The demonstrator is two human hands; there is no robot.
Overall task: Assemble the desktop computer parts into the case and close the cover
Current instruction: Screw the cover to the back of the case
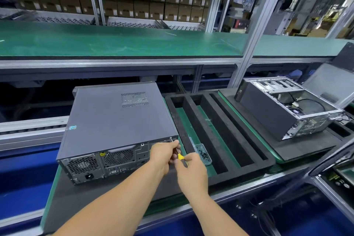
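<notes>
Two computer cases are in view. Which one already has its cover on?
The left case, by the hands: a solid grey panel covers its top. The right case lies open, with bare metal frame and cables showing.

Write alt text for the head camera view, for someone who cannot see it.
Two bare hands work a yellow-handled screwdriver at the rear top corner of a closed grey desktop computer case; the left hand steadies the shaft, the right hand grips the handle. Beside it lie a small clear tray of screws, a black foam tray, and an open computer case.
</notes>
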